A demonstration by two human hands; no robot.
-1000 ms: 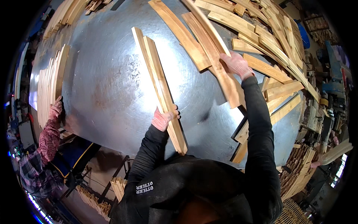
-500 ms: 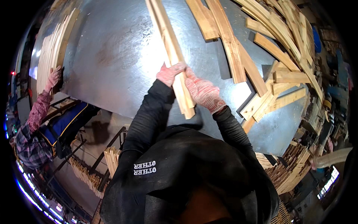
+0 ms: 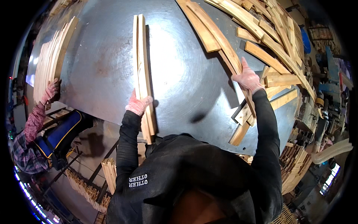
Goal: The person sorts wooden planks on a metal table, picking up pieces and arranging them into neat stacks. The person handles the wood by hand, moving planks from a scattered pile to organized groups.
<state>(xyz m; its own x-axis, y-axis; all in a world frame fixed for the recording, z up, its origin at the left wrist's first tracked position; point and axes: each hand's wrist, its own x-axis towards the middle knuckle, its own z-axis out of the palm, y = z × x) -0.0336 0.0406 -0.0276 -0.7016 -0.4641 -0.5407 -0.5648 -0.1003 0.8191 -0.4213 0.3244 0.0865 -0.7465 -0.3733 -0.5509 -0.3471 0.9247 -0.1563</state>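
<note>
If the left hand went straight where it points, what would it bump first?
Probably nothing: the left hand holds wooden strips, and past their far ends only table shows, though depth is hard to judge.

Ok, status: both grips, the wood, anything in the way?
Left grip around strips; right grip at a board, hold unclear. Loose boards crowd the right of the table.

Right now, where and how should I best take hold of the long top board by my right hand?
I'd take the long board by its near end, beside your right hand, coming from the near side and gripping across its two long edges. It is narrow, that end points toward you, and it lies over another board, so its edges probably sit clear of the table.
</note>
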